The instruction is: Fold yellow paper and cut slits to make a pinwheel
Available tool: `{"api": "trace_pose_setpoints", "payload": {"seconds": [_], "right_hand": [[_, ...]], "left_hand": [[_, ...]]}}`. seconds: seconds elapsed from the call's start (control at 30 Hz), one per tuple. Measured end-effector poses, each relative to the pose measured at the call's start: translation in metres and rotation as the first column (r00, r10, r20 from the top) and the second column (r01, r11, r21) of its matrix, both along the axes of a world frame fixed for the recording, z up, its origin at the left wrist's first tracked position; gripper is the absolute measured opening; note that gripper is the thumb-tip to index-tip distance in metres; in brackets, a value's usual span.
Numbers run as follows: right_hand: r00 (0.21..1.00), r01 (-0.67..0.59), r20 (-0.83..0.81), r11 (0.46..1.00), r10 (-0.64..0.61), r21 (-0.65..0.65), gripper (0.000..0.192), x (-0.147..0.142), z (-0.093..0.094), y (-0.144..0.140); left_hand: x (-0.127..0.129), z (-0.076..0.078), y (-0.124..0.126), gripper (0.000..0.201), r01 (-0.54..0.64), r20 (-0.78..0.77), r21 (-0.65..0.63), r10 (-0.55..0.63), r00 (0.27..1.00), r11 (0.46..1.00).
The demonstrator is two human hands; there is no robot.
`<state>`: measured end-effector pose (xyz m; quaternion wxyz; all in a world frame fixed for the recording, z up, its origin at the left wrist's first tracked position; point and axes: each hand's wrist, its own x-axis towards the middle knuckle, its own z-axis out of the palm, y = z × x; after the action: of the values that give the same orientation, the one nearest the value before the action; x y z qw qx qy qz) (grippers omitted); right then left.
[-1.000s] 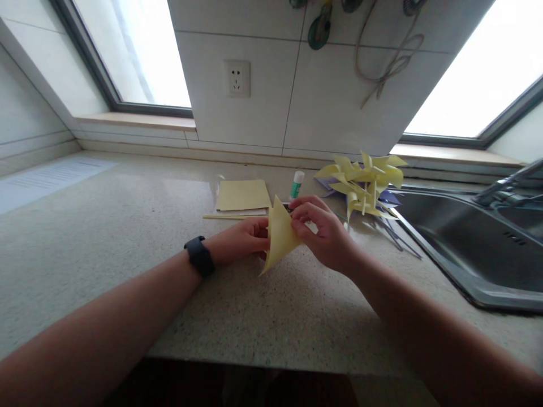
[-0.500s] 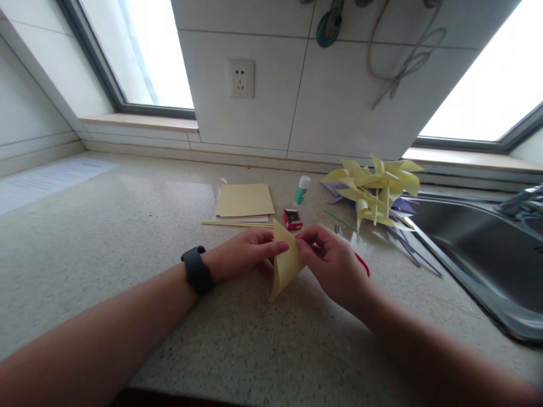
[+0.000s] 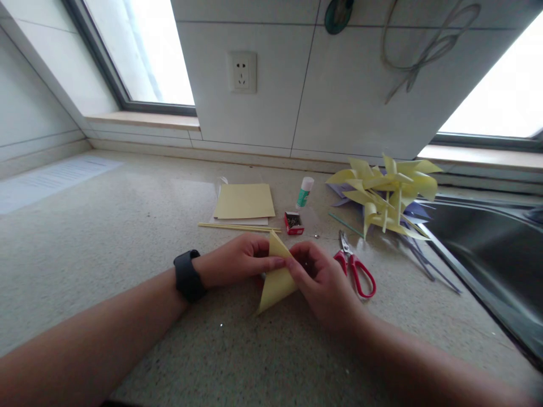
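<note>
Between my two hands is a folded sheet of yellow paper (image 3: 278, 288), its long lower corner pointing down toward the counter. My left hand (image 3: 248, 254) grips it from the left, thumb across the front. From the right, my right hand (image 3: 320, 277) pinches the paper's edge close to my left thumb; its other fingers are partly hidden. Just right of that hand lie red-handled scissors (image 3: 356, 271). Beyond the hands are a small red box of metal pins (image 3: 293, 223), a glue stick (image 3: 304, 192) and thin yellow sticks (image 3: 229, 227).
A stack of yellow paper (image 3: 245, 200) lies behind the sticks. Yellow and purple paper pinwheels (image 3: 388, 192) are heaped at the right, beside a metal sink (image 3: 487, 243). A green stick (image 3: 345, 224) lies near them. A printed sheet (image 3: 55, 178) is at the far left.
Both hands have shifted slightly down with the paper, and its lower corner now points further left. The right hand has moved left, uncovering the scissors. The view has shifted a little.
</note>
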<state>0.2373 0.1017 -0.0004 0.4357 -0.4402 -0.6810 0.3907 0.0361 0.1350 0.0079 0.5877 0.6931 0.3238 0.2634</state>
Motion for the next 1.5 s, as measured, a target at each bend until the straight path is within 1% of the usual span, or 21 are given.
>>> {"api": "trace_pose_setpoints", "payload": {"seconds": [0.13,0.27,0.37,0.6,0.77,0.87,0.97,1.03,1.1,1.17,1.37,1.5], "right_hand": [[1.000,-0.015,-0.015,1.000,0.015,0.021,0.010,-0.003,-0.001,-0.002],[1.000,-0.006,0.010,0.999,0.006,0.052,0.009,-0.005,-0.003,-0.001],[1.000,-0.006,0.018,0.999,0.005,0.048,0.009,-0.007,-0.002,0.001],[0.999,-0.052,0.013,0.998,0.052,-0.030,0.017,-0.002,0.003,0.004],[0.997,-0.083,-0.005,0.991,0.083,-0.106,0.019,0.003,0.002,0.006],[0.995,-0.093,-0.050,0.985,0.086,-0.147,0.023,0.004,0.003,0.007],[0.991,-0.092,-0.114,0.973,0.069,-0.212,0.028,0.004,0.007,0.007],[0.987,-0.100,-0.148,0.958,0.062,-0.270,0.031,0.005,0.010,0.007],[0.983,-0.109,-0.173,0.944,0.056,-0.313,0.034,0.005,0.012,0.006],[0.980,-0.106,-0.197,0.935,0.040,-0.337,0.036,0.006,0.012,0.006],[0.981,-0.018,-0.187,0.940,-0.049,-0.342,0.033,0.006,0.010,0.006],[0.986,0.009,-0.157,0.948,-0.062,-0.319,0.031,0.004,0.013,0.005]], "left_hand": [[-0.001,0.000,0.000,0.029,0.025,-0.004,-0.064,-0.026,1.000,0.998],[-0.003,-0.002,0.001,0.028,0.027,-0.012,-0.035,-0.027,1.000,0.999],[-0.005,-0.004,0.001,0.027,0.021,0.000,-0.027,-0.021,1.000,0.999],[-0.003,-0.003,0.000,0.034,0.013,0.014,-0.095,-0.012,1.000,0.995],[-0.002,-0.005,0.000,0.035,-0.024,0.026,-0.061,0.026,0.999,0.998],[-0.002,-0.007,-0.001,0.035,-0.030,0.042,-0.062,0.032,0.999,0.998],[0.001,-0.008,-0.002,0.035,-0.057,0.105,-0.080,0.065,0.992,0.995],[0.003,-0.009,-0.002,0.036,-0.098,0.154,-0.081,0.110,0.982,0.992],[0.005,-0.008,-0.003,0.036,-0.147,0.179,-0.074,0.158,0.971,0.986],[0.006,-0.007,-0.003,0.036,-0.162,0.196,-0.065,0.172,0.965,0.985],[0.006,-0.005,-0.003,0.035,-0.144,0.212,-0.064,0.154,0.965,0.987],[0.005,-0.006,-0.003,0.032,-0.134,0.209,-0.057,0.143,0.967,0.989]]}}
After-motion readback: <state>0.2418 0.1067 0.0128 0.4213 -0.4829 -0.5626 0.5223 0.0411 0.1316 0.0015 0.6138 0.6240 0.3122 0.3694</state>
